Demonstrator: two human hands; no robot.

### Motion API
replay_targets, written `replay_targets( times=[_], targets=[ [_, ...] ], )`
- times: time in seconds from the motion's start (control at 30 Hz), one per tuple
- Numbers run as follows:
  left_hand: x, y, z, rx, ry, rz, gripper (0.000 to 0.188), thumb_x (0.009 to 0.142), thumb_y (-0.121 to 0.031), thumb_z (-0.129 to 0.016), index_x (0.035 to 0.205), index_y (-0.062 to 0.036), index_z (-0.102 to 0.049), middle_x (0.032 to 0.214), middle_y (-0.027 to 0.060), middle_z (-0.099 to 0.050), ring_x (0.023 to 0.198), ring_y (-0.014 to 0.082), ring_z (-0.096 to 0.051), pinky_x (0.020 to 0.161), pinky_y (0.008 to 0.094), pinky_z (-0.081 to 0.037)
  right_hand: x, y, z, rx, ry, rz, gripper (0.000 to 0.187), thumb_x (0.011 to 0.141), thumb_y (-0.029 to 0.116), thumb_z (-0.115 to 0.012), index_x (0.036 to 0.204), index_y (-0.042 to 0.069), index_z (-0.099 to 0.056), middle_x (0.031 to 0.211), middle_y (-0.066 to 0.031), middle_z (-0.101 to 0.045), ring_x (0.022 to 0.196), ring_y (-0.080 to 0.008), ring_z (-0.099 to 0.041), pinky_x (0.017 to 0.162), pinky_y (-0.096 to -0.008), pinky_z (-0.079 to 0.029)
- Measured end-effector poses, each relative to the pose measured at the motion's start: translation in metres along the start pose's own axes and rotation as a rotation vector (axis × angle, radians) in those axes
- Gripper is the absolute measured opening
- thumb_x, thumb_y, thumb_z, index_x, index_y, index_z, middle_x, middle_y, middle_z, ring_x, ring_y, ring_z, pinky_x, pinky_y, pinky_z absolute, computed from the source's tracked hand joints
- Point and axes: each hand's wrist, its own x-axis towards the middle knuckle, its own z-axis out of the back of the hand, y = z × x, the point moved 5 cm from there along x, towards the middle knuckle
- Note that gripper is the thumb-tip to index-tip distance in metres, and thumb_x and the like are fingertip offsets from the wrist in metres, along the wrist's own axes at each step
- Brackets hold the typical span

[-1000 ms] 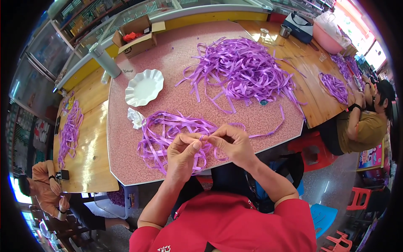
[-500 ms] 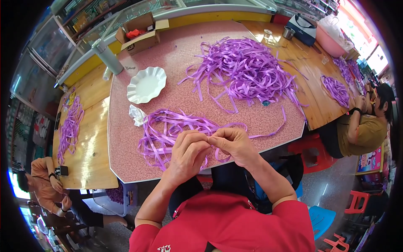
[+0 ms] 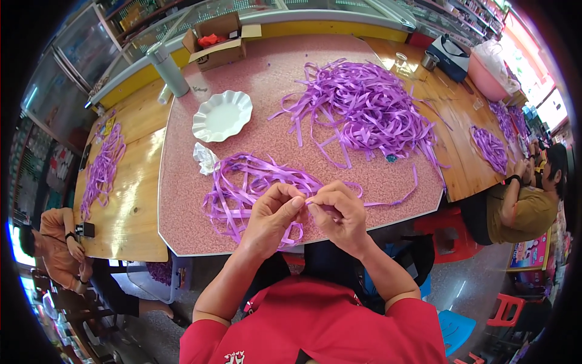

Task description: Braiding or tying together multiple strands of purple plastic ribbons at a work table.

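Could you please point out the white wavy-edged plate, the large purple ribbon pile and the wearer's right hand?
White wavy-edged plate (image 3: 222, 116), head view: its bare inner surface.
Large purple ribbon pile (image 3: 371, 109), head view: its middle.
Right hand (image 3: 344, 218), head view: middle of the hand.

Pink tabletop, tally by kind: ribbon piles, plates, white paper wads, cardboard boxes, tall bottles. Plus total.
Purple ribbon piles: 2
White plate: 1
White paper wad: 1
Cardboard box: 1
Tall bottle: 1
Total: 6
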Motion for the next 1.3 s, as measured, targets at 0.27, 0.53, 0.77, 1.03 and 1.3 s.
replay_targets(
  times=[0.27,0.53,0.77,1.03,1.3],
  targets=[
    [-0.003,-0.008,0.001,0.256,-0.12,-0.174,0.026,0.096,-0.007,-0.065,0.12,-0.0027,-0.057,0.1,0.0069,-0.068,0.091,0.0132,-0.065,0.079,0.0279,-0.053,0.001,0.007,0.002,-0.332,-0.027,0.307,0.022,0.077,-0.003,-0.076,0.097,0.004,-0.069,0.083,-0.0073,-0.062,0.066,-0.0212,-0.063,0.053,-0.0316,-0.05],
    [-0.013,-0.007,-0.005,0.709,-0.19,-0.494,0.046,0.09,0.007,-0.065,0.133,-0.0005,-0.051,0.103,0.0114,-0.07,0.094,0.0163,-0.068,0.084,0.0292,-0.054,-0.001,0.011,-0.003,-0.448,-0.001,0.36,0.027,0.072,-0.007,-0.078,0.097,0.002,-0.07,0.083,-0.0081,-0.063,0.068,-0.0214,-0.064,0.053,-0.0318,-0.05],
    [-0.01,-0.01,-0.012,0.943,-0.217,-0.669,0.062,0.086,0.011,-0.064,0.143,-0.0024,-0.042,0.094,0.0077,-0.064,0.086,0.0138,-0.062,0.079,0.028,-0.051,0.0,0.01,-0.006,-0.444,0.026,0.36,0.025,0.072,-0.006,-0.078,0.095,0.001,-0.071,0.083,-0.0082,-0.064,0.068,-0.0217,-0.065,0.053,-0.0315,-0.05],
    [-0.009,-0.009,-0.014,0.982,-0.16,-0.7,0.078,0.083,0.015,-0.061,0.152,-0.0045,-0.03,0.092,0.0061,-0.06,0.086,0.0137,-0.059,0.082,0.0277,-0.049,0.003,0.004,0.001,-0.293,0.019,0.108,0.019,0.077,-0.003,-0.075,0.094,0.001,-0.07,0.084,-0.0101,-0.064,0.068,-0.0238,-0.065,0.056,-0.0341,-0.05],
    [-0.005,-0.014,-0.009,0.985,-0.11,-0.627,0.07,0.082,0.013,-0.064,0.146,-0.0017,-0.04,0.09,0.0079,-0.062,0.081,0.0171,-0.061,0.077,0.0314,-0.052,0.005,-0.002,-0.002,-0.176,0.043,-0.026,0.013,0.082,-0.001,-0.073,0.095,0.0,-0.069,0.083,-0.0075,-0.063,0.066,-0.0183,-0.062,0.057,-0.0304,-0.048]
  ],
)
